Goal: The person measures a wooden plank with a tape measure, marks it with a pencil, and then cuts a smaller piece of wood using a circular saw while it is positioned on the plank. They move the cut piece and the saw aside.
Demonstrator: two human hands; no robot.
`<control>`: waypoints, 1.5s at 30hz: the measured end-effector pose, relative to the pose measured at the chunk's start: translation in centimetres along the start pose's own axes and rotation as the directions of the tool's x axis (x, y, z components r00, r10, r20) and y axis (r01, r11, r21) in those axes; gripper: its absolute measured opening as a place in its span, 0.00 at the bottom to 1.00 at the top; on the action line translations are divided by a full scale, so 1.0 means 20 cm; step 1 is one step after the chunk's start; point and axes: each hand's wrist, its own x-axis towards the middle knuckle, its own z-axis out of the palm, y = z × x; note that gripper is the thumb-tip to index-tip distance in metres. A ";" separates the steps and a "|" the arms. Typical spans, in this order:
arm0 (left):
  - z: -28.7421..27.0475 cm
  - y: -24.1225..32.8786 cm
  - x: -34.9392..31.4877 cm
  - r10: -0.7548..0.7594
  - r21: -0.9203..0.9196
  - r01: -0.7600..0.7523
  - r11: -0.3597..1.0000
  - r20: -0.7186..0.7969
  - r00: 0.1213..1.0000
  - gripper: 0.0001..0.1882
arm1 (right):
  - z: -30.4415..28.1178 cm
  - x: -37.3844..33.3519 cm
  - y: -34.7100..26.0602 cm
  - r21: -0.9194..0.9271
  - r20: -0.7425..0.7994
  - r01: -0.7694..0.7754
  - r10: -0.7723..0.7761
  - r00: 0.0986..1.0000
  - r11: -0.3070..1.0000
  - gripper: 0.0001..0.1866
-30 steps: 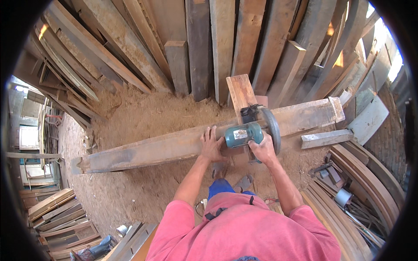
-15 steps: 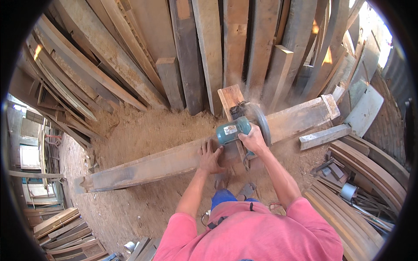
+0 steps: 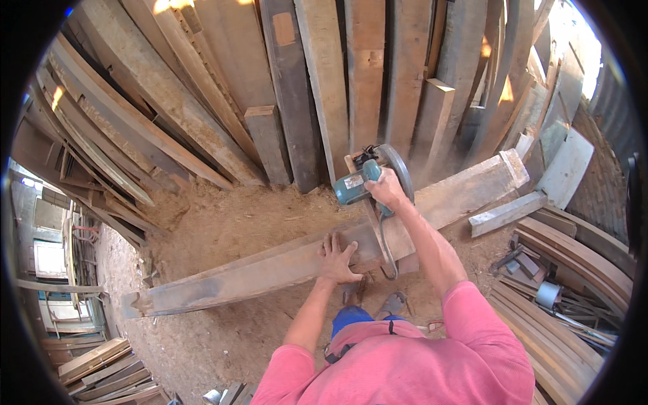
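Observation:
A long, thick wooden plank (image 3: 236,282) lies slantwise before me, its right end farther off. My right hand (image 3: 386,191) is closed round the rear handle of a teal circular saw (image 3: 352,187) with a grey round guard. The saw is at the plank's far edge; its blade is hidden. A narrow wooden strip (image 3: 375,231) crosses the plank beside the saw, and a dark cord loops down near it. My left hand (image 3: 336,260) rests on the plank left of the strip, fingers spread, holding nothing.
Upright planks (image 3: 368,74) lean close together beyond the saw. Sawdust (image 3: 229,216) covers the ground. A short grey beam (image 3: 507,214), stacked boards (image 3: 550,324) and a metal can (image 3: 548,293) lie to the right. More boards (image 3: 111,378) are at the lower left.
The saw and my right hand have moved away from me, across the plank to its far edge. My left hand stays on the plank. The view has shifted slightly.

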 end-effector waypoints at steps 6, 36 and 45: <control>0.00 0.01 0.01 0.033 -0.029 -0.032 0.999 0.033 0.999 0.57 | -0.14 0.07 0.02 0.008 -0.004 -0.105 0.105 0.995 0.994 0.19; -0.15 0.40 -0.20 -0.126 -0.573 -0.049 0.818 -0.260 0.957 0.11 | -0.77 -2.47 1.02 0.486 -0.407 -0.565 0.745 0.529 0.667 0.06; -0.08 0.66 -0.28 0.130 -0.385 -0.335 0.860 -0.470 0.873 0.12 | -0.70 -2.54 1.37 0.390 -0.319 -0.674 0.779 0.540 0.627 0.07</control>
